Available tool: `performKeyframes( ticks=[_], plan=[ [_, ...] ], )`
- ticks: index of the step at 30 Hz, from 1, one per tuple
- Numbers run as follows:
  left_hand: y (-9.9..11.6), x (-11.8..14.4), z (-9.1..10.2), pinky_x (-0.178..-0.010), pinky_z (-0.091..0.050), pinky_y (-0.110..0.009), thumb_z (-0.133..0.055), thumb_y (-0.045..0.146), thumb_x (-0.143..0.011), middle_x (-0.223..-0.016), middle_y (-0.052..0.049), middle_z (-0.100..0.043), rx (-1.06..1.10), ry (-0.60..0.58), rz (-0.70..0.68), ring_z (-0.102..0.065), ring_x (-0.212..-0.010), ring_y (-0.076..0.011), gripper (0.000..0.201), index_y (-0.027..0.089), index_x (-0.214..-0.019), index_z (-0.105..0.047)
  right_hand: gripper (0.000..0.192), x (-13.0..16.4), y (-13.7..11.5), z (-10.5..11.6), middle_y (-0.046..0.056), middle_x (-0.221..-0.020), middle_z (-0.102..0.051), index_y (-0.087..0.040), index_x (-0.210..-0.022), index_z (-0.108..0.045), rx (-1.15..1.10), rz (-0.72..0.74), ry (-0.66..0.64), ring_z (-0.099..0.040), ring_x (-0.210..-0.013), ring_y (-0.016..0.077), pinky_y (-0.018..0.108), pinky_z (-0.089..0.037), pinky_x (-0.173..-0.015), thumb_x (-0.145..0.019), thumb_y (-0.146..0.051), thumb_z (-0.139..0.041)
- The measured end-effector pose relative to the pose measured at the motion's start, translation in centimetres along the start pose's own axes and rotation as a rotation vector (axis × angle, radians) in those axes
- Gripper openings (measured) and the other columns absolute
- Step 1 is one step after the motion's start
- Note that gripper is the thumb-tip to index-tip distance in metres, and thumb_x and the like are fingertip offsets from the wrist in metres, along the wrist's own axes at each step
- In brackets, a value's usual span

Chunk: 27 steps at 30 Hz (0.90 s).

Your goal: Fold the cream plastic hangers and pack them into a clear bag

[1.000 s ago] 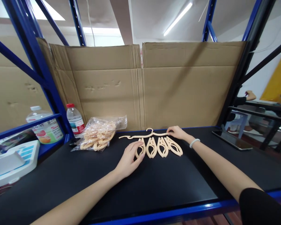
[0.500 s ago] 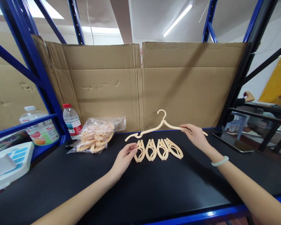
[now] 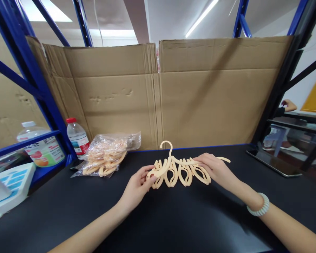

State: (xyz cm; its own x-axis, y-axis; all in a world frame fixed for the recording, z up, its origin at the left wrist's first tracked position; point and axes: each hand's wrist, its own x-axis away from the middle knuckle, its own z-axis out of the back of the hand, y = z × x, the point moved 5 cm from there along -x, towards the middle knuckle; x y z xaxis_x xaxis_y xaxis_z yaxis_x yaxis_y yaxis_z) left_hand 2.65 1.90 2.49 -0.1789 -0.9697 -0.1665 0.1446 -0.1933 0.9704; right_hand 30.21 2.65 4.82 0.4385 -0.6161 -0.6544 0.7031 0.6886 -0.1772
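Note:
A cream plastic folding hanger (image 3: 166,166) is held between both hands, its hook pointing up. My left hand (image 3: 137,186) pinches its left arm, which is folded down and inward. My right hand (image 3: 213,167) grips the right arm, whose end sticks out beyond the fingers. Just below and behind the hanger, several folded hangers of the same cream plastic lie in a row on the black tabletop; one is the folded hanger (image 3: 185,177) near the middle, another the folded hanger (image 3: 204,175) at the right end. The held hanger partly covers the row.
To the left lies a clear plastic bag (image 3: 107,151) of more cream hangers, beside a red-capped bottle (image 3: 77,137). A larger jug (image 3: 43,146) and a white-and-blue device (image 3: 12,188) stand farther left. A phone-like slab (image 3: 274,162) rests at right. Cardboard (image 3: 213,95) walls the back; a person's arm shows beyond.
The hanger has come down and nearer, over the folded row. Its left arm, outstretched before, is now folded inward, and my left hand has closed on it.

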Motion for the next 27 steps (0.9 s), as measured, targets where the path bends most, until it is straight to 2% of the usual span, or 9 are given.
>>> performKeyframes(
  ticks=[6,10,14,17,20,22,24,27],
  plan=[
    [0.2,-0.1,1.6,-0.062,-0.045,-0.024,-0.079,0.038,-0.062,-0.077,-0.003,-0.067,0.131,0.272,0.024,-0.056,-0.063,-0.0117,0.038,0.013,-0.088,-0.069,0.027,0.2,-0.4,0.8,0.009,-0.097,-0.071,-0.017,-0.103,-0.068,0.33,-0.012,0.084,-0.058,-0.087,0.0261,0.043,-0.047,-0.078,-0.095,-0.025,-0.044],
    [-0.5,0.2,1.6,-0.063,-0.046,-0.024,-0.082,0.036,-0.058,-0.075,-0.002,-0.066,0.283,0.31,0.087,-0.056,-0.062,-0.0108,0.043,0.012,-0.091,-0.069,0.032,0.6,-1.1,1.0,0.01,-0.108,-0.07,-0.017,-0.102,-0.068,0.469,-0.052,0.14,-0.064,-0.093,0.0252,0.038,-0.051,-0.074,-0.097,-0.02,-0.037],
    [-0.8,0.4,1.6,-0.067,-0.047,-0.023,-0.084,0.035,-0.056,-0.077,-0.002,-0.066,0.376,0.315,0.119,-0.056,-0.066,-0.0095,0.042,0.012,-0.088,-0.07,0.03,0.6,-1.5,0.5,0.013,-0.129,-0.058,-0.018,-0.099,-0.067,0.468,-0.059,0.104,-0.065,-0.095,0.026,0.039,-0.053,-0.074,-0.095,-0.017,-0.038],
    [-0.8,0.4,1.6,-0.069,-0.047,-0.023,-0.084,0.035,-0.056,-0.078,-0.002,-0.066,0.406,0.308,0.11,-0.056,-0.067,-0.0097,0.041,0.011,-0.087,-0.071,0.029,0.5,-1.4,0.1,0.014,-0.136,-0.05,-0.019,-0.099,-0.067,0.248,-0.076,0.123,-0.065,-0.096,0.0237,0.04,-0.054,-0.081,-0.095,-0.02,-0.038],
    [-1.1,0.3,1.6,-0.069,-0.048,-0.024,-0.084,0.034,-0.057,-0.077,-0.003,-0.066,0.398,0.304,0.106,-0.057,-0.068,-0.0103,0.038,0.011,-0.085,-0.071,0.024,0.5,-1.0,0.0,0.013,-0.133,-0.053,-0.02,-0.098,-0.067,-0.03,-0.131,0.23,-0.062,-0.106,0.0241,0.041,-0.053,-0.089,-0.093,-0.024,-0.043],
    [-1.2,0.3,1.5,-0.07,-0.048,-0.024,-0.084,0.034,-0.058,-0.077,-0.003,-0.067,0.392,0.298,0.11,-0.057,-0.069,-0.0106,0.038,0.011,-0.085,-0.071,0.02,0.4,-0.3,-0.1,0.012,-0.123,-0.061,-0.02,-0.102,-0.065,-0.227,-0.219,0.265,-0.062,-0.107,0.0249,0.043,-0.053,-0.091,-0.089,-0.027,-0.051],
    [-1.3,0.3,1.5,-0.071,-0.048,-0.023,-0.084,0.034,-0.058,-0.078,-0.003,-0.067,0.397,0.292,0.117,-0.058,-0.07,-0.0106,0.039,0.011,-0.086,-0.07,0.027,0.4,0.5,-0.6,0.011,-0.113,-0.067,-0.02,-0.11,-0.062,-0.46,-0.335,0.244,-0.065,-0.102,0.0245,0.044,-0.054,-0.09,-0.085,-0.03,-0.059],
    [-1.3,0.3,1.5,-0.072,-0.048,-0.023,-0.084,0.033,-0.058,-0.08,-0.003,-0.067,0.402,0.298,0.12,-0.059,-0.071,-0.011,0.04,0.011,-0.088,-0.069,0.03,0.6,1.5,-1.2,0.011,-0.104,-0.07,-0.017,-0.103,-0.065,-0.743,-0.502,0.194,-0.067,-0.096,0.0244,0.043,-0.054,-0.09,-0.078,-0.034,-0.067]
  ],
)
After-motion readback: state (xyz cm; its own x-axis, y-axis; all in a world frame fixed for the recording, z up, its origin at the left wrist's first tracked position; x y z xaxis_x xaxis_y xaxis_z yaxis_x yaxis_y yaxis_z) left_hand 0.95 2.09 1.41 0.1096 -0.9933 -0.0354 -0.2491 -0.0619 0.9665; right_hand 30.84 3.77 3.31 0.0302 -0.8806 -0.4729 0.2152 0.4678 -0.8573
